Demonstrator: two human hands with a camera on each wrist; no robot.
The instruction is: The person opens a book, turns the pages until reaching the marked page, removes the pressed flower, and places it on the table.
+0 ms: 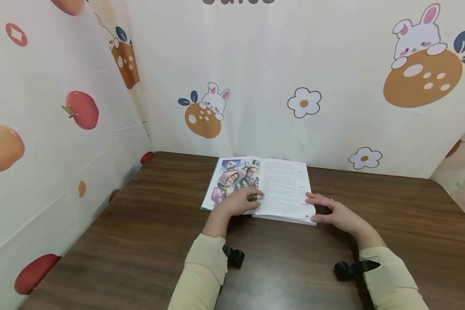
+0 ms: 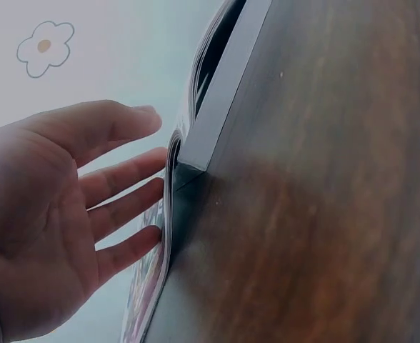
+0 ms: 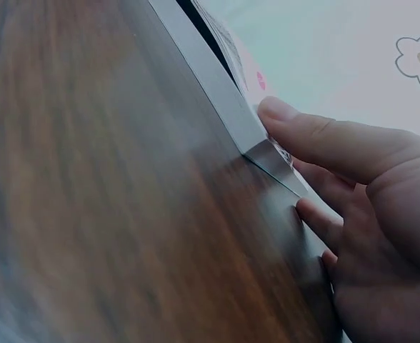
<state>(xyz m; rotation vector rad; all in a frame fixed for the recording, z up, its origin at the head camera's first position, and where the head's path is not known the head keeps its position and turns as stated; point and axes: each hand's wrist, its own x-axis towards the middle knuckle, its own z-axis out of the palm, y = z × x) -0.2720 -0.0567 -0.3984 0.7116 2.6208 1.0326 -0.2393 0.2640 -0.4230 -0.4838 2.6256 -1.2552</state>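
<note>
Pale sleeves (image 1: 201,269), left grip (image 1: 237,202) and right grip (image 1: 340,215) spread at open, colourfully illustrated book (image 1: 283,185).

Bright, even head view; dimmer, hazier wrist views.
You have pale glare low on the worktop (image 1: 283,271) and a soft shadow beside your right hand (image 1: 336,214). At your wrists, the backdrop (image 2: 131,43) looks washed out, your left hand (image 2: 60,207) is shaded, and wood grain blurs.
</note>
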